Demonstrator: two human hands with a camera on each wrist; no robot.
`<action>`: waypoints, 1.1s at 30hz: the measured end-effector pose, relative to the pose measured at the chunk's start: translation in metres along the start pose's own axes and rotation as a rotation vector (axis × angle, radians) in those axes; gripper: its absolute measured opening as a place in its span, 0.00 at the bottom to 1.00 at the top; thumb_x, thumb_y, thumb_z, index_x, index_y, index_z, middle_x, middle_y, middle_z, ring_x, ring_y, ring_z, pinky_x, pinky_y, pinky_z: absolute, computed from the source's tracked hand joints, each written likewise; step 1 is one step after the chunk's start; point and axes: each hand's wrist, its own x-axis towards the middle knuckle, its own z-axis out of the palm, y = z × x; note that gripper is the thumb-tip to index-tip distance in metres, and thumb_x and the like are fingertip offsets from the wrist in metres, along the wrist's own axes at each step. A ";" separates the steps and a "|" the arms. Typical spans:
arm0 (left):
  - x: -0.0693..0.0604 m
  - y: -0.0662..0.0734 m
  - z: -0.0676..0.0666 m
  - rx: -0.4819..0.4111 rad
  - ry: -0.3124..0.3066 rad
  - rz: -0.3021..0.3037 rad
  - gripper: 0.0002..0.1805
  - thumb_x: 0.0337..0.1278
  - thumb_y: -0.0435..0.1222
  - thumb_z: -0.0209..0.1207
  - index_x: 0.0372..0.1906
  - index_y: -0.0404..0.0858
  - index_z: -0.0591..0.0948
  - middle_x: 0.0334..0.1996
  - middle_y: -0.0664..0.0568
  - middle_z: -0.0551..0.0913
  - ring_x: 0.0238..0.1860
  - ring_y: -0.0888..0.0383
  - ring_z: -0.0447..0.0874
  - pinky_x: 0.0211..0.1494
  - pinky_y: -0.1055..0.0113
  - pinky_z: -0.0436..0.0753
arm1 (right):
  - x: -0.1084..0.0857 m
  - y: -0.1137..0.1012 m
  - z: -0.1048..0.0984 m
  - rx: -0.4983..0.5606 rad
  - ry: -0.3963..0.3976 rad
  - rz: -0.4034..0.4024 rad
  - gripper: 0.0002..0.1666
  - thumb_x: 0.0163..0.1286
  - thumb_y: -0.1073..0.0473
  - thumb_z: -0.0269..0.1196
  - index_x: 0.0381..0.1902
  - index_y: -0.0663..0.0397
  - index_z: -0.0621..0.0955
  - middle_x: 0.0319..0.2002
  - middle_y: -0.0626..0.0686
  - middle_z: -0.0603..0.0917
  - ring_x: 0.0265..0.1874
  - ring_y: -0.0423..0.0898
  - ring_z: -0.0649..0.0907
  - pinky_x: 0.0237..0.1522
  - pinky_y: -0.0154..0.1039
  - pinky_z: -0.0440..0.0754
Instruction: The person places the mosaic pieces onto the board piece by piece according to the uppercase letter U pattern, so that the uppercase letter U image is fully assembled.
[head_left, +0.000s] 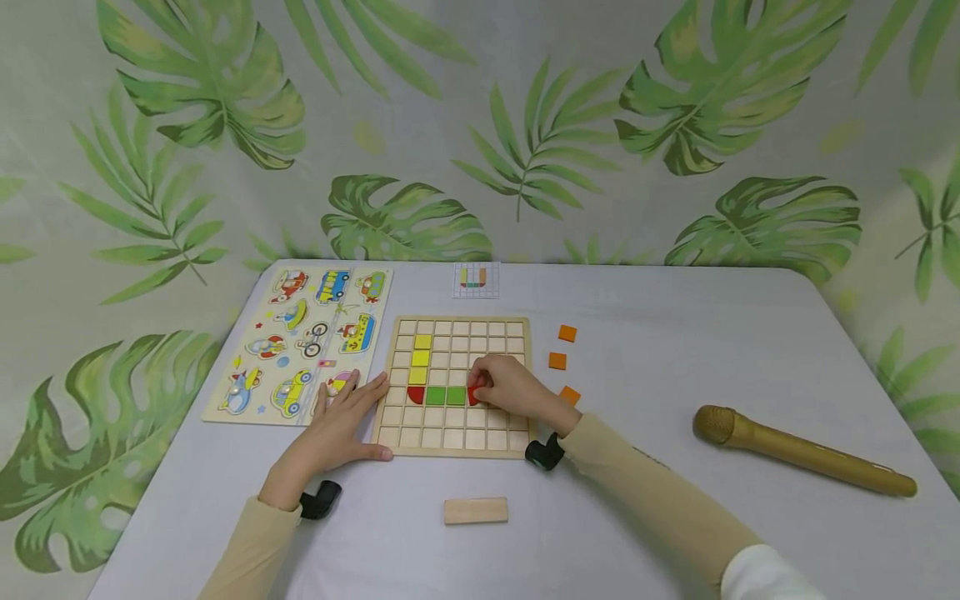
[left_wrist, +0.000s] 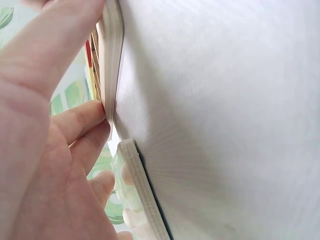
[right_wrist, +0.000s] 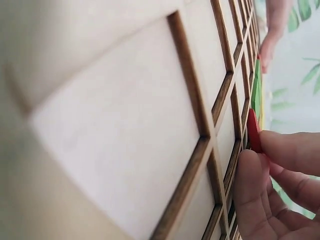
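Observation:
A wooden grid board (head_left: 453,438) lies on the table. My right hand (head_left: 513,387) pinches a red quarter-round tile (right_wrist: 254,131) between thumb and finger, at the cell just right of two green tiles (head_left: 446,396); in the right wrist view the tile sits tilted against the grid. Left of the green tiles lies another red quarter-round tile (head_left: 416,395), with a column of three yellow tiles (head_left: 420,358) above it. My left hand (head_left: 337,427) has its fingers spread, with thumb and a fingertip against the board's left edge and other fingers over the vehicle puzzle.
The vehicle puzzle board (head_left: 262,325) lies at the left. Behind the grid stands a small pattern card (head_left: 476,281). Three orange tiles (head_left: 557,361) lie right of the grid, a wooden block (head_left: 476,511) in front, and a gold microphone (head_left: 802,450) farther right.

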 end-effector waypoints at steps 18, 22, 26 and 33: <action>0.000 -0.001 0.000 0.006 0.002 0.009 0.57 0.35 0.57 0.72 0.72 0.36 0.61 0.74 0.48 0.55 0.74 0.39 0.38 0.66 0.32 0.30 | -0.005 0.004 -0.011 0.116 0.028 0.028 0.02 0.64 0.67 0.63 0.35 0.58 0.80 0.27 0.48 0.78 0.27 0.42 0.75 0.30 0.32 0.75; 0.001 -0.002 0.001 0.011 -0.008 -0.002 0.58 0.35 0.57 0.72 0.73 0.37 0.60 0.74 0.49 0.55 0.74 0.40 0.37 0.66 0.33 0.30 | -0.013 0.013 -0.020 0.163 0.078 0.044 0.02 0.65 0.65 0.63 0.36 0.59 0.80 0.29 0.48 0.78 0.31 0.43 0.75 0.35 0.34 0.75; 0.001 -0.002 0.001 0.002 -0.010 -0.002 0.58 0.34 0.57 0.72 0.73 0.38 0.60 0.74 0.49 0.55 0.74 0.39 0.37 0.66 0.33 0.30 | -0.022 0.021 -0.030 0.198 0.124 0.080 0.03 0.66 0.65 0.62 0.36 0.60 0.81 0.29 0.50 0.77 0.32 0.45 0.74 0.34 0.36 0.74; 0.002 -0.002 0.001 -0.003 -0.014 -0.003 0.58 0.34 0.57 0.72 0.73 0.38 0.60 0.74 0.49 0.55 0.74 0.40 0.37 0.66 0.33 0.29 | -0.043 0.037 -0.049 0.159 0.213 0.120 0.03 0.66 0.63 0.63 0.36 0.58 0.81 0.30 0.49 0.78 0.32 0.46 0.74 0.35 0.38 0.74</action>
